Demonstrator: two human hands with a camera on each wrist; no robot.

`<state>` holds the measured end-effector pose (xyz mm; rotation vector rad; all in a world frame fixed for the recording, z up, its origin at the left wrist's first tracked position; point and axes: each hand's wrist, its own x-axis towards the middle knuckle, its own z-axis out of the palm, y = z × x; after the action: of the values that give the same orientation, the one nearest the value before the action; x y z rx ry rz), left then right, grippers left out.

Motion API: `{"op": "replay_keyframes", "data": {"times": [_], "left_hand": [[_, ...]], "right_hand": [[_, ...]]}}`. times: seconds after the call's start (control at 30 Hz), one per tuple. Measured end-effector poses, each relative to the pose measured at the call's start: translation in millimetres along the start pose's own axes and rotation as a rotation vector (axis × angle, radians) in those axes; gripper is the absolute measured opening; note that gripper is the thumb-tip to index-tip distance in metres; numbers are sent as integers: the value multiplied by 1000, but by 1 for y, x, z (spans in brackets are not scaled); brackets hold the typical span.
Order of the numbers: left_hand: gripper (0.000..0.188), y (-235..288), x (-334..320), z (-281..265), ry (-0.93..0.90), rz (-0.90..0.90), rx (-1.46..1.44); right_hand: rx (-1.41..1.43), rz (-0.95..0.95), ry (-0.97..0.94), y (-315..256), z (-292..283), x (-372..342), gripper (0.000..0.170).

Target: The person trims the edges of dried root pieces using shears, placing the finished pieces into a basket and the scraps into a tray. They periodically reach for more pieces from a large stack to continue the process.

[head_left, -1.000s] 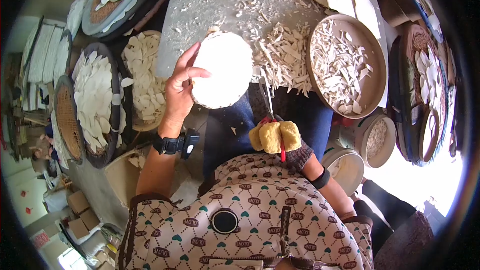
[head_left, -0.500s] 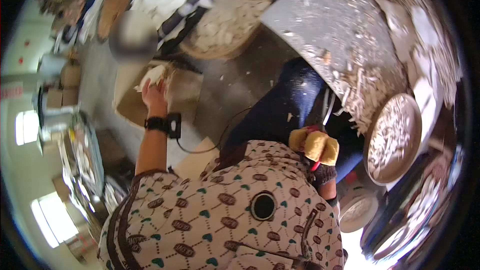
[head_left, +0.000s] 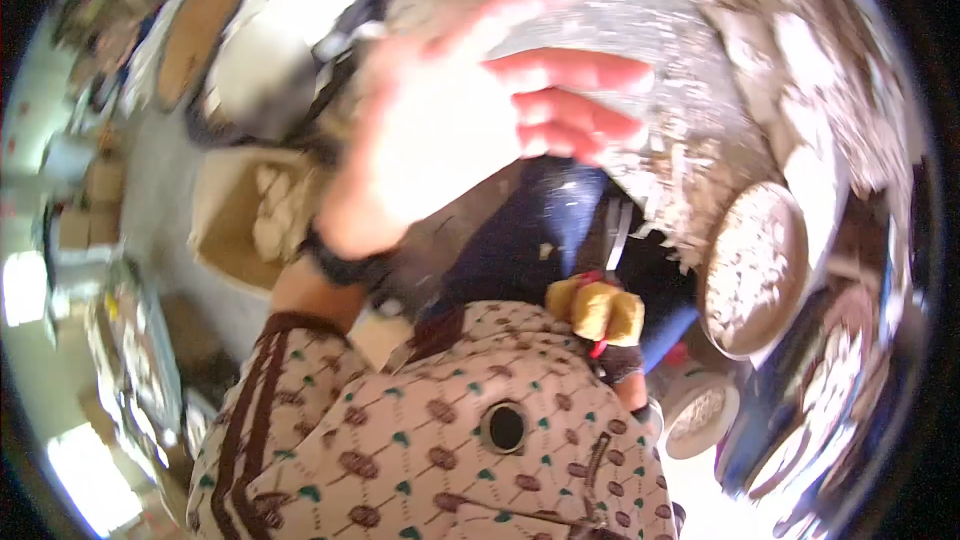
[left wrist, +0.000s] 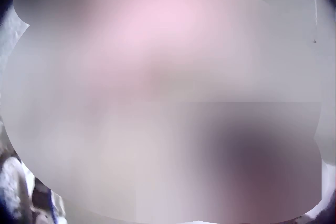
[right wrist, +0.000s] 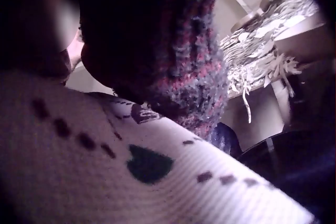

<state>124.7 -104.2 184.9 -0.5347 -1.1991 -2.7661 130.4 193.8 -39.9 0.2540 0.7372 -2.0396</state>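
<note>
My left hand (head_left: 450,110) is raised in the middle of the head view, blurred by motion, its fingers spread toward the worktable (head_left: 640,10) and holding nothing. Low over the lap, my right hand (head_left: 600,325) grips a red-handled metal tool (head_left: 618,235) whose two narrow blades point up the view. Yellow padded rolls (head_left: 592,310) cover the fingers. A knitted glove (right wrist: 194,71) fills much of the right wrist view beside the patterned apron (right wrist: 94,145). The left wrist view is mostly blurred out.
Pale pieces (head_left: 275,215) lie in an open bin (head_left: 215,225) at the left. Shavings (head_left: 680,175) lie along the worktable's near edge, beside a round tray (head_left: 705,285). Below it stands a bucket (head_left: 728,415); large trays are at upper left.
My left hand, which held a round white disc, went to the bin at the left and has come back up and right, empty. The right hand keeps its hold on the tool.
</note>
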Motion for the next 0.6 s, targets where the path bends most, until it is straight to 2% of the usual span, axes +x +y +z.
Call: {"op": "replay_keyframes", "data": {"times": [0.03,0.1,0.13,0.17,0.23,0.33,0.37,0.4,0.47,0.53,0.57,0.6], "left_hand": [[80,1,18,12,-197,8,-25],[77,-3,44,35,-456,-12,-4],[75,-9,53,48,-540,-33,25],[73,-12,64,61,-601,-51,44],[70,-24,73,76,-688,-76,87],[65,-36,81,88,-742,-89,124],[63,-40,82,90,-754,-87,138],[62,-46,81,91,-762,-84,140],[58,-51,85,89,-764,-90,135],[55,-55,89,86,-761,-94,141],[53,-57,91,84,-759,-95,142],[52,-58,94,82,-757,-95,144]], "right_hand": [[-496,-153,-1,0,-2,-2,19],[-1033,-324,34,5,-8,-2,18],[-1068,-360,32,6,-10,0,19],[-1339,-262,-79,2,-15,-1,20],[-566,-196,-209,12,-17,0,22],[-450,-107,-136,1,8,-14,26],[241,44,-165,6,-3,-7,25],[277,35,-101,16,-24,-6,24],[628,146,-344,5,-2,-1,26],[650,210,-97,7,-7,-4,28],[767,246,-114,30,-37,2,29],[1009,329,-194,31,-33,6,29]]}}
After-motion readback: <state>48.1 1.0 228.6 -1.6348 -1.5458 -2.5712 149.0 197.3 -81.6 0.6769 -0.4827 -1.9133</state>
